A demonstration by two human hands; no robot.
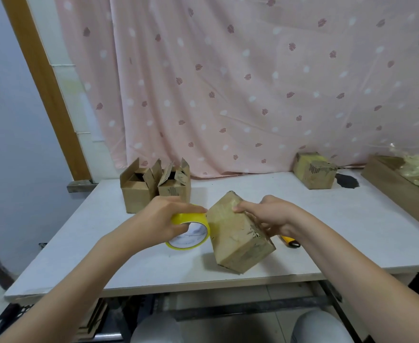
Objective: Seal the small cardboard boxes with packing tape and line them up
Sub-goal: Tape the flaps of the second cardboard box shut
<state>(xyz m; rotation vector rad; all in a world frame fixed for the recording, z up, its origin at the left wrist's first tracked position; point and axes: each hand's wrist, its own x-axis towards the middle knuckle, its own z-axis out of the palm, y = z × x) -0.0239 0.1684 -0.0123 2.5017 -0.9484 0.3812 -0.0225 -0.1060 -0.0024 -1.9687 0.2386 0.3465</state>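
While the left hand [165, 219] grips the tape roll [191, 231], the right hand [267, 216] holds the box [238, 241] (tilted).

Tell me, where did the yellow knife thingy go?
In the head view, the yellow utility knife lies on the white table, right of centre, just behind the right hand and the tilted box it holds.

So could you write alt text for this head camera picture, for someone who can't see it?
A person's right hand tilts a small brown cardboard box on a white table while the left hand grips a yellow roll of packing tape against it. Two open boxes stand behind.
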